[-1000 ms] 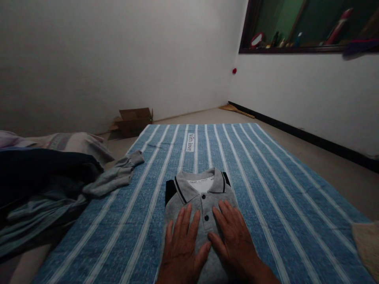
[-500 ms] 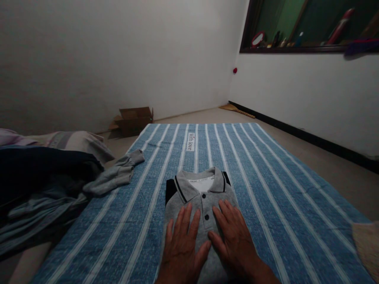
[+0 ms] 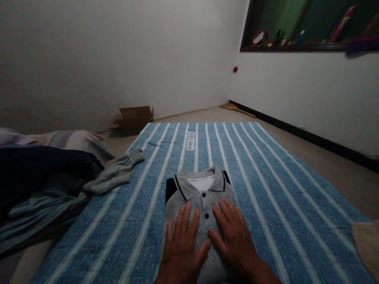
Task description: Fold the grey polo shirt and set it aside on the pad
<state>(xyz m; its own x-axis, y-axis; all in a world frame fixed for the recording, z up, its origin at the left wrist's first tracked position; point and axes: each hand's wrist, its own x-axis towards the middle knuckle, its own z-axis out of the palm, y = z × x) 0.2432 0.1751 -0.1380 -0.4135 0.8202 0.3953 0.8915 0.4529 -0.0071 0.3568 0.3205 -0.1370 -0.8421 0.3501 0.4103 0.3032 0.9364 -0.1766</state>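
Observation:
A grey polo shirt (image 3: 194, 201) lies folded, collar away from me, on a blue and white striped cloth (image 3: 248, 157). Its collar has black trim, the shoulders are black, and dark buttons run down the placket. My left hand (image 3: 183, 244) rests flat on the left side of the shirt front, fingers stretched out. On the right side of the placket my right hand (image 3: 233, 236) also lies flat, palm down. The two thumbs point toward each other below the buttons. The lower part of the shirt is hidden under my hands and by the frame's bottom edge.
Piled clothes (image 3: 44, 185) lie to the left, with a grey sleeve-like piece (image 3: 118, 173) reaching over the cloth. Beyond stands an open cardboard box (image 3: 134, 120). A broom (image 3: 237, 109) lies by the right wall. Beige fabric (image 3: 367, 244) shows at the right edge.
Both hands stay flat in the same place on the shirt. The view has shifted very slightly; nothing else visibly differs.

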